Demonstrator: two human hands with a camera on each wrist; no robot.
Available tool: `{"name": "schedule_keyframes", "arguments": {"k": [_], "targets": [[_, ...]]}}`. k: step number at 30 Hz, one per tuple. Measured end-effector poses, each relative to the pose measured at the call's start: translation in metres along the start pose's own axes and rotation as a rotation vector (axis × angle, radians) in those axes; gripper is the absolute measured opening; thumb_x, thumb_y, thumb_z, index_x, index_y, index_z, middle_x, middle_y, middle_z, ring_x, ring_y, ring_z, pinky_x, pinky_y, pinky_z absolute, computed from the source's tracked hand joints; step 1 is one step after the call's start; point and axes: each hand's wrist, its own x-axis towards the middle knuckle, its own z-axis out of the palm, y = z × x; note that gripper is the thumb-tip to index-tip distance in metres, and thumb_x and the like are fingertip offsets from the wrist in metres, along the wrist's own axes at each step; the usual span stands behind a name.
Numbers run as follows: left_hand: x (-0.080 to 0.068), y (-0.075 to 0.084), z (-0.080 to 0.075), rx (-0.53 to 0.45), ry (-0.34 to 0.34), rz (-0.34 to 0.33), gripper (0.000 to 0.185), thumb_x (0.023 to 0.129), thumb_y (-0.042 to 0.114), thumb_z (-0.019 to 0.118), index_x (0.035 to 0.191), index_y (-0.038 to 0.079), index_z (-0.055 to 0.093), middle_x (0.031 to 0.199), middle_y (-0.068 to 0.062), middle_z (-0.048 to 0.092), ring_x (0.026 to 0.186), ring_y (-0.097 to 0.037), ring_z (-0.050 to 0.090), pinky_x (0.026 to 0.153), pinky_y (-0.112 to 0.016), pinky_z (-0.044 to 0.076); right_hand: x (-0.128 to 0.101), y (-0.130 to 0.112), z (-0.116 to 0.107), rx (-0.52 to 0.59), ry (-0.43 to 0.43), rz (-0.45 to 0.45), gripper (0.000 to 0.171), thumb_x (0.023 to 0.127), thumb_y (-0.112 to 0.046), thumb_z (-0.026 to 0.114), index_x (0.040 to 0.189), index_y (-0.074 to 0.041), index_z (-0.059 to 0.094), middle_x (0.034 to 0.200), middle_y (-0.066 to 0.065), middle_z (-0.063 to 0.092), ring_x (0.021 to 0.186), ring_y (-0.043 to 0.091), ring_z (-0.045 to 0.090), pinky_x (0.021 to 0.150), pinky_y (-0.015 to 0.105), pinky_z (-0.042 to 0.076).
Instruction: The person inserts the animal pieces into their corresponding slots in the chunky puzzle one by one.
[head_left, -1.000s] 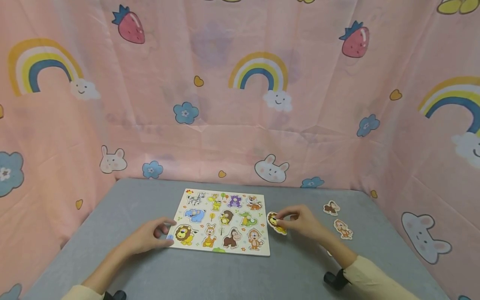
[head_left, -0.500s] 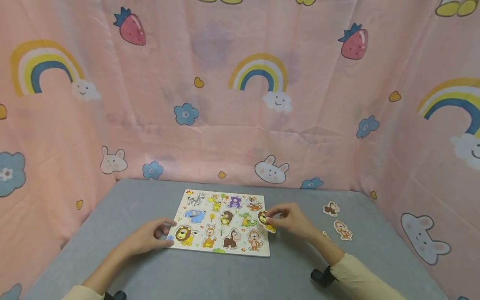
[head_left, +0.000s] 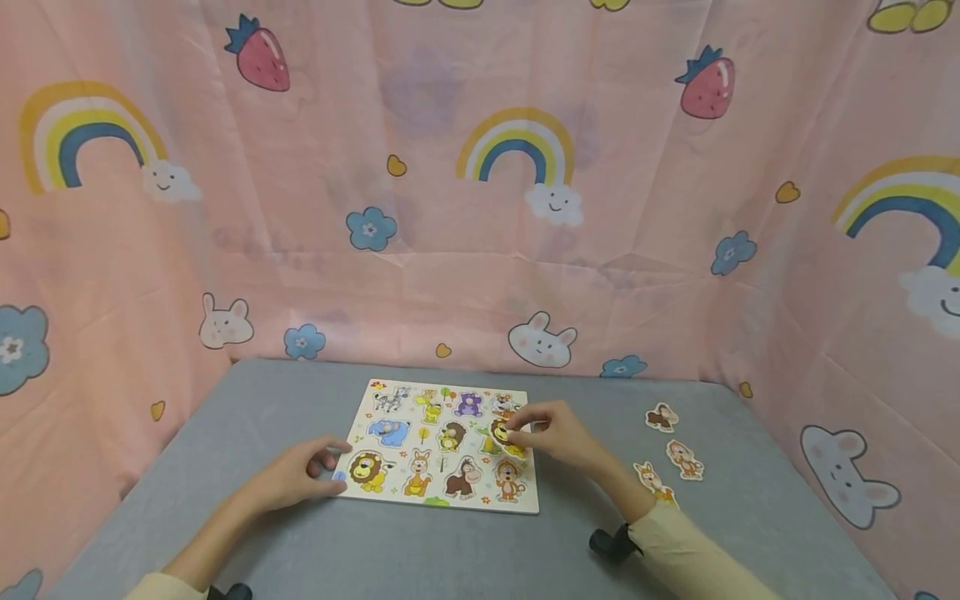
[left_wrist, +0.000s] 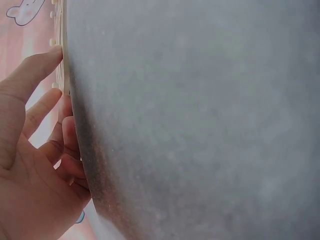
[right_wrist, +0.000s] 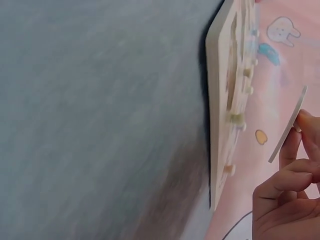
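Yellow lion piece (head_left: 501, 434) pinched in right hand (head_left: 553, 432), tilted above the puzzle board (head_left: 525, 503).

lion piece (head_left: 501, 433) (flat, yellow-brown) pinched above puzzle board (head_left: 390, 411).

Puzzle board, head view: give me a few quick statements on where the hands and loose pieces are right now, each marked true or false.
1. The right hand pinches a yellow animal piece over the puzzle board. True.
2. The left hand is lifted well above the table. False: it rests at the board's left edge, near the lion picture.
3. Three loose animal pieces lie on the table right of the board: one, another, a third. True.
4. The held piece lies flat in its slot. False: the right wrist view shows it tilted and clear of the board.
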Motion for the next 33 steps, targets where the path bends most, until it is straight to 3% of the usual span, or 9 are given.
{"name": "schedule_keyframes", "arguments": {"k": [7,10,17,24,33], "targets": [[0.000,0.003,-0.001,0.001,-0.007,-0.008,0.051,0.083,0.017,0.085,0.126,0.001,0.062,0.091,-0.001,0.054,0.076,-0.017,0.048,0.069,-0.030,0.038,0.010,-0.001,0.010,0.045,-0.009,0.004,0.008,0.091,-0.012,0.078,0.097,-0.007,0.078,0.097,0.004,0.072,0.079,0.024,0.060,0.062,0.025,0.045],[0.000,0.001,-0.001,-0.005,-0.009,-0.013,0.052,0.084,0.017,0.085,0.127,0.001,0.062,0.091,-0.001,0.053,0.077,-0.017,0.047,0.069,-0.030,0.038,0.014,-0.002,0.014,0.063,-0.009,0.015,0.009,0.091,-0.013,0.079,0.098,-0.008,0.079,0.098,0.004,0.072,0.086,0.028,0.061,0.066,0.027,0.047],[0.003,-0.001,-0.001,0.030,-0.003,-0.023,0.051,0.084,0.020,0.085,0.127,0.003,0.063,0.092,0.000,0.054,0.078,-0.017,0.049,0.070,-0.031,0.038,0.019,-0.005,0.021,0.094,-0.013,0.007,0.011,0.091,-0.011,0.078,0.101,-0.006,0.078,0.097,0.006,0.071,0.073,0.021,0.057,0.063,0.027,0.046],[0.002,0.000,0.000,0.026,0.002,-0.026,0.051,0.084,0.020,0.085,0.126,0.002,0.063,0.092,0.000,0.054,0.078,-0.017,0.049,0.070,-0.031,0.039,0.026,-0.012,0.030,0.116,-0.014,0.002,0.012,0.091,-0.012,0.078,0.101,-0.006,0.078,0.099,0.005,0.071,0.090,0.025,0.060,0.074,0.031,0.048],[0.000,0.001,0.000,0.010,-0.003,-0.030,0.051,0.084,0.018,0.085,0.126,0.001,0.062,0.092,0.000,0.054,0.078,-0.018,0.048,0.069,-0.030,0.038,0.038,-0.014,0.047,0.172,-0.049,-0.022,0.012,0.091,-0.010,0.077,0.102,-0.004,0.077,0.100,0.007,0.070,0.090,0.027,0.063,0.073,0.038,0.052]]}}
